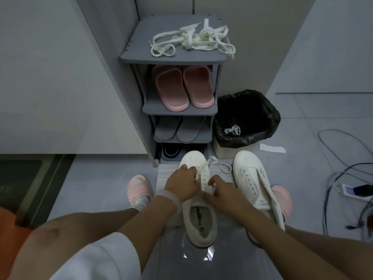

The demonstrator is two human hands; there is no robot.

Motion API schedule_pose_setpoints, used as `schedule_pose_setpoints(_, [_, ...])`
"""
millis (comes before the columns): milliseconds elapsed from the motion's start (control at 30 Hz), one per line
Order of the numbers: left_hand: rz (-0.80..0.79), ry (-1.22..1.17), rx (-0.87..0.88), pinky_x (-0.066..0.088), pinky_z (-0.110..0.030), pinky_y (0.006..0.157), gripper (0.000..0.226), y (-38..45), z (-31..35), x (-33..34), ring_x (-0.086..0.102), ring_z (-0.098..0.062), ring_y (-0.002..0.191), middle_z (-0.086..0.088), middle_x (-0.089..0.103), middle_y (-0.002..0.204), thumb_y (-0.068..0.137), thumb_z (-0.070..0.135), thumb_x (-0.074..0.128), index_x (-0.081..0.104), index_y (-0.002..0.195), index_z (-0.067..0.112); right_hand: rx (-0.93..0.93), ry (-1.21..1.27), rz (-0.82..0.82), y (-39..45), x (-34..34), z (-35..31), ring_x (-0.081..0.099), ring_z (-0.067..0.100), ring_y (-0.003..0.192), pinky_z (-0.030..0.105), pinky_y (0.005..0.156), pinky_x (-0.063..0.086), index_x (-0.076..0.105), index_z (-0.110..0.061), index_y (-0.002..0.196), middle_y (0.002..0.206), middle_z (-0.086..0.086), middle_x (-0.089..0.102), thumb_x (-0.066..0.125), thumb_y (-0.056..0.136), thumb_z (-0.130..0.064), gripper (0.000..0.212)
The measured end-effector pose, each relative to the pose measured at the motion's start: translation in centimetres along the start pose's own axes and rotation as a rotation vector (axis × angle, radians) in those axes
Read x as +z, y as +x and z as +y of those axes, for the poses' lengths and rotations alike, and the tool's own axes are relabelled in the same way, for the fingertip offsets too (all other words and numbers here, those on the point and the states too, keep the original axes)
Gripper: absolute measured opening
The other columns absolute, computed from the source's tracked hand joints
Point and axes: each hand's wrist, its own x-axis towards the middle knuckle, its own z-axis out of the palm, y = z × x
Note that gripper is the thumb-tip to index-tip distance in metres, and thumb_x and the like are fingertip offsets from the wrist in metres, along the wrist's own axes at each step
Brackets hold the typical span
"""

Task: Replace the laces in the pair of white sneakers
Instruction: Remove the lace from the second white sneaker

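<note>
At lower centre, the left hand and right hand each hold a narrow grip on the lace of the left sneaker. The unlaced sneaker lies just right of it, with spare laces on the shoe rack at top.

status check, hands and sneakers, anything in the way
Left hand and right hand both pinching the lace on the near sneaker. Other sneaker unlaced, alongside. Spare laces on the rack top. Nothing blocking.

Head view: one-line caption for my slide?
Both hands, left and right, work a lace on one white sneaker; spare laces top the rack.
</note>
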Motion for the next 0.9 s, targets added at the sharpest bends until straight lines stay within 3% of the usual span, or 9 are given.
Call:
schedule_pose_setpoints(167, [-0.088,0.056,0.008,0.038,-0.032,0.075,0.028,0.6,0.2,-0.6,0.052,-0.036,0.098,-0.018,0.048,0.112,0.087,0.018,0.046,0.049,0.108,0.001,0.028,-0.052,-0.064,-0.2,0.7,-0.2,0.060,0.027,0.094,0.028,0.069,0.041,0.036,-0.011,0.118,0.107,0.012,0.060,0.058,0.086,-0.042,0.050])
schedule_pose_setpoints(333, [0.041,0.150,0.021,0.042,-0.035,0.077,0.023,0.5,0.9,-0.1,0.055,-0.034,0.100,-0.015,0.051,0.114,0.091,0.015,0.043,0.050,0.107,0.001,-0.014,-0.132,-0.013,0.0,0.9,-0.6,0.060,0.029,0.097,0.029,0.070,0.040,0.031,-0.016,0.129,0.108,0.011,0.061,0.052,0.088,-0.045,0.054])
schedule_pose_setpoints(467, [0.019,-0.129,-0.044,0.038,-0.029,0.075,0.014,0.8,0.0,-0.1,0.051,-0.024,0.090,-0.012,0.050,0.101,0.088,0.019,0.054,0.055,0.080,0.008,-0.036,-0.124,-0.041,0.1,0.7,-0.6,0.059,0.031,0.102,0.032,0.082,0.045,0.023,-0.021,0.141,0.113,0.014,0.061,0.048,0.090,-0.044,0.061])
schedule_pose_setpoints(533, [-0.031,-0.202,-0.043,0.035,-0.026,0.072,0.028,1.0,-0.6,-0.4,0.042,-0.017,0.083,-0.008,0.043,0.094,0.086,0.020,0.059,0.041,0.065,0.020,-0.023,-0.066,-0.073,0.1,0.3,-0.7,0.060,0.031,0.101,0.036,0.084,0.047,0.024,-0.024,0.141,0.115,0.013,0.060,0.047,0.090,-0.048,0.061])
schedule_pose_setpoints(600, [-0.069,-0.171,-0.013,0.033,-0.025,0.066,0.035,1.2,-0.8,-0.6,0.039,-0.016,0.081,-0.007,0.039,0.092,0.085,0.019,0.059,0.033,0.061,0.022,0.000,0.018,-0.086,0.2,-0.1,-0.9,0.062,0.032,0.096,0.040,0.083,0.051,0.029,-0.025,0.136,0.114,0.013,0.060,0.046,0.090,-0.049,0.055])
schedule_pose_setpoints(700, [-0.126,-0.071,0.049,0.032,-0.026,0.065,0.026,1.5,-0.6,-0.7,0.042,-0.021,0.079,-0.006,0.035,0.094,0.082,0.017,0.058,0.036,0.068,0.015,0.025,0.050,-0.078,0.6,-0.1,-1.1,0.063,0.035,0.092,0.044,0.083,0.052,0.032,-0.022,0.132,0.111,0.015,0.060,0.049,0.090,-0.047,0.052])
schedule_pose_setpoints(800, [-0.158,-0.006,0.092,0.035,-0.027,0.069,0.010,1.5,-0.6,-0.7,0.049,-0.027,0.083,-0.004,0.034,0.094,0.083,0.017,0.057,0.051,0.084,0.009,0.064,0.101,-0.075,0.6,0.2,-1.1,0.063,0.035,0.092,0.046,0.082,0.053,0.031,-0.025,0.130,0.110,0.015,0.059,0.051,0.087,-0.050,0.053])
schedule_pose_setpoints(900, [-0.163,-0.067,0.095,0.033,-0.023,0.070,0.014,1.4,-0.8,-0.7,0.045,-0.021,0.083,-0.002,0.036,0.089,0.084,0.016,0.057,0.059,0.089,0.003,0.092,0.168,-0.077,0.5,0.2,-1.1,0.063,0.033,0.090,0.047,0.080,0.054,0.033,-0.028,0.129,0.105,0.012,0.057,0.052,0.086,-0.048,0.051])
